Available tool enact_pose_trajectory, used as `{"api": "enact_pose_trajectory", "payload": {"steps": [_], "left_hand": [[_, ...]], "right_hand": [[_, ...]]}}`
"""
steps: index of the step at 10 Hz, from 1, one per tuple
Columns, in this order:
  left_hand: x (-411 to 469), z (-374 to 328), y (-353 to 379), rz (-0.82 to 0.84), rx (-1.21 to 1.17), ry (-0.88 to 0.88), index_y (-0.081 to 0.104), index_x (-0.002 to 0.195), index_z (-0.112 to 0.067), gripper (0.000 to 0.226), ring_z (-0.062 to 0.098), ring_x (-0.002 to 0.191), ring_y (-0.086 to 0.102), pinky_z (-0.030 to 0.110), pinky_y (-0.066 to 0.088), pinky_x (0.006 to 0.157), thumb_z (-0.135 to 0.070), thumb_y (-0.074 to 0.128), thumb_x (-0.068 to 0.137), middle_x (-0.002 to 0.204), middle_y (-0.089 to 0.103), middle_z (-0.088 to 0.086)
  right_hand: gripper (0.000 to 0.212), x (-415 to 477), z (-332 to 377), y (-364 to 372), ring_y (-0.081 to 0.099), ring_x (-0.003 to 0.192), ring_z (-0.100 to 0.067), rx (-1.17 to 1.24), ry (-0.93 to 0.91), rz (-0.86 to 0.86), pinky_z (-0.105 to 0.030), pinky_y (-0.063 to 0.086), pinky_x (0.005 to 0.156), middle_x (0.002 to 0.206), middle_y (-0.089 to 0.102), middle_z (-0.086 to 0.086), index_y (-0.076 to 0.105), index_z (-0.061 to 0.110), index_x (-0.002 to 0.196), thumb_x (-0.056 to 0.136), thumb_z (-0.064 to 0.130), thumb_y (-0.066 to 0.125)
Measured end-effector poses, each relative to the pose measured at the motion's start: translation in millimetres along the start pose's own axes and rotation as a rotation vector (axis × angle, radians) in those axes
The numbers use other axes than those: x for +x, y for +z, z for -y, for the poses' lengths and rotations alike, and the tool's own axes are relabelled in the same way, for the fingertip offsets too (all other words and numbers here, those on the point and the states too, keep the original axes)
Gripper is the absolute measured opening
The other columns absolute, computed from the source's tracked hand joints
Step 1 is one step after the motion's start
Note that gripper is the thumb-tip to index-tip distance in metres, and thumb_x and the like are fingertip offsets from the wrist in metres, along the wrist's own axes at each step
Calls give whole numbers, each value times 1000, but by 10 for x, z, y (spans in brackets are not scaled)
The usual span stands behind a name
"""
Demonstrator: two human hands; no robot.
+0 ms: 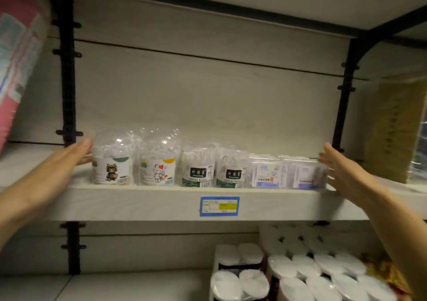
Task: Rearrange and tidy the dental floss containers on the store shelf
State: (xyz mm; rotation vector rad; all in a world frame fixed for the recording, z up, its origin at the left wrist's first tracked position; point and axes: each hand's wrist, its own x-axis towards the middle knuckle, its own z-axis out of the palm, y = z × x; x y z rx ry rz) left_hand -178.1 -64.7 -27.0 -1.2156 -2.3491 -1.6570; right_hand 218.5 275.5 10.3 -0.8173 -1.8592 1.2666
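Observation:
A row of dental floss containers stands along the front edge of the pale shelf (143, 205). From the left: a clear tub with a green cartoon label (112, 160), a tub with a white cat label (159, 162), two tubs with black "Dental Floss" labels (199, 166) (232, 170), then two flat clear boxes with purple print (268, 173) (308, 175). My left hand (69, 160) is flat, fingers touching the leftmost tub's side. My right hand (344, 171) is flat against the right end of the row. Neither holds anything.
A blue and yellow price tag (219, 206) is stuck on the shelf front. Packs of white paper rolls (300, 275) fill the lower shelf at right. A pink package (16, 58) hangs at upper left. A tan box (397, 127) stands right of the row, black brackets (68, 70) behind.

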Motion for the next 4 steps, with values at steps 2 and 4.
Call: {"api": "enact_pose_trajectory", "payload": {"steps": [2, 4], "left_hand": [[-546, -480, 276, -105, 144, 78, 23, 141, -46, 80, 10, 138, 27, 36, 18, 113, -86, 15, 72, 148, 29, -16], [-663, -703, 419, -286, 306, 38, 34, 141, -18, 58, 25, 134, 36, 41, 28, 107, -51, 22, 95, 148, 37, 7]], "right_hand": [[68, 21, 55, 10, 29, 138, -28, 23, 23, 114, -38, 22, 110, 153, 25, -8, 21, 12, 146, 93, 53, 28], [69, -51, 42, 37, 19, 142, -24, 33, -39, 24, -40, 13, 114, 156, 18, -6, 18, 15, 148, 92, 54, 31]]}}
